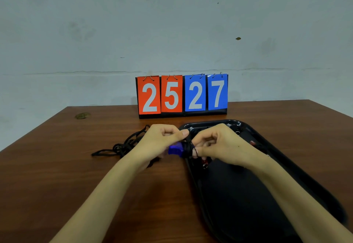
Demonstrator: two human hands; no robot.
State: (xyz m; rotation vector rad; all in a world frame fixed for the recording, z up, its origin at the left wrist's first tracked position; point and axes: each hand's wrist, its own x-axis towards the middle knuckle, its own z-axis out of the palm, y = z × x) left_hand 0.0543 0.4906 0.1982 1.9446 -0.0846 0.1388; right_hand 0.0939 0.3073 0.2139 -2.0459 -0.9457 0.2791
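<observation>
Your left hand grips the small blue plastic whistle, long axis pointing at your right hand, which pinches its thin black cord.

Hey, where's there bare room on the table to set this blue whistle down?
The table is bare at its near left, in front of the black cord pile, and between that pile and the scoreboard. The black tray's near half looks free too. Crowded: around the blue whistle, and the tray's far end with small pieces.
</observation>
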